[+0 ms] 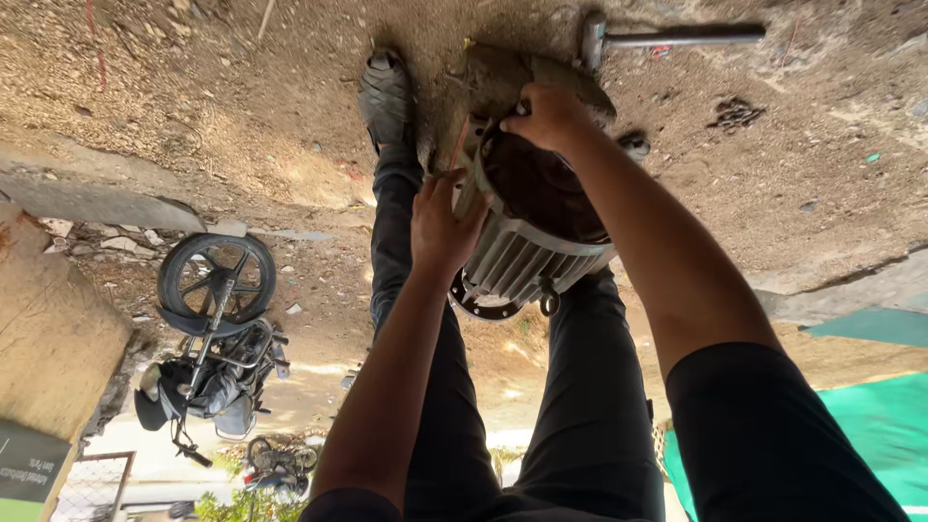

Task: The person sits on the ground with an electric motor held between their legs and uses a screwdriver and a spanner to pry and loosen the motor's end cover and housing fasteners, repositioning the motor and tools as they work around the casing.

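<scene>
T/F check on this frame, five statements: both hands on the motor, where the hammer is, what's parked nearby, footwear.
1. Both hands touch the finned motor housing. True: the left hand is at its side and the right hand is on its end.
2. The right hand holds the hammer. False: the hammer lies on the dirt, apart from both hands.
3. A motorcycle is parked in the background. True.
4. The motor sits on a workbench. False: it rests on bare dirt ground between the person's legs.
5. The person is barefoot. False: a dark sandal is on the visible foot.
</scene>
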### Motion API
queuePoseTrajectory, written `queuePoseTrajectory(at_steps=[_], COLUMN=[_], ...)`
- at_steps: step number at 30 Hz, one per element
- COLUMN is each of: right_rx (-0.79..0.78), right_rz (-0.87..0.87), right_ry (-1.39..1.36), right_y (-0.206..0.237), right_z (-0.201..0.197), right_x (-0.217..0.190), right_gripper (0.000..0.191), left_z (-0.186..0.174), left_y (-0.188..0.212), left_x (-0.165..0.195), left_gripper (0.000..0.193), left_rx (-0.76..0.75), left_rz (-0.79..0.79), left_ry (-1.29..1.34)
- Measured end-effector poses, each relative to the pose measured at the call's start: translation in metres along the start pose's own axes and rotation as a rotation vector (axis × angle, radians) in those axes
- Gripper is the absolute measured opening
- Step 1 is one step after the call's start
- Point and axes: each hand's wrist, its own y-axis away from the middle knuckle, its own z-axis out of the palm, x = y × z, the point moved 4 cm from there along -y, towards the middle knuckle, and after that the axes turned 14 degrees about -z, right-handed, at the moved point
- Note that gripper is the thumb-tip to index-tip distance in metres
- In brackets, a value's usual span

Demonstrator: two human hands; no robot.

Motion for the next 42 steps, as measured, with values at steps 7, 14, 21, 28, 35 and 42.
queuePoseTrajectory(at_steps=[7,14,21,28,35,42], right_rx=[-0.026,0.461,0.542,0.256,0.286,0.604], right_rz=[-0.124,-0.507,-0.262,-0.148,-0.192,-0.319], right_ry=[-0.066,0.056,-0.142,-0.113,0.331,0.396], right_y=[0.036,0.076,0.16,0.172,0.151,0.151], right_z=[0.019,0.006,-0.029,-0.009,0.02,-0.028], right_x=[0.013,-0.016,0.005,0.038,0.042,0.029], right_gripper=[0.047,0.025,0.015,0.05,0.025,0.022], left_z=[0.039,0.055,0.062,0.084,0.06,-0.003], left_y=[-0.071,-0.129,-0.058,-0.089,-0.061,0.016], left_x=[0.045,0.064,0.091,0.094,0.088,0.125], left_gripper=[0.084,0.065,0.072,0.056,0.047,0.027], left_rx=[0.066,-0.439,-0.615,-0.417,-0.307,-0.253], left_rz=[0.061,0.273,0.406,0.03,0.137,0.396], left_ry=[-0.242,0.44,0.511,0.724,0.85,0.951])
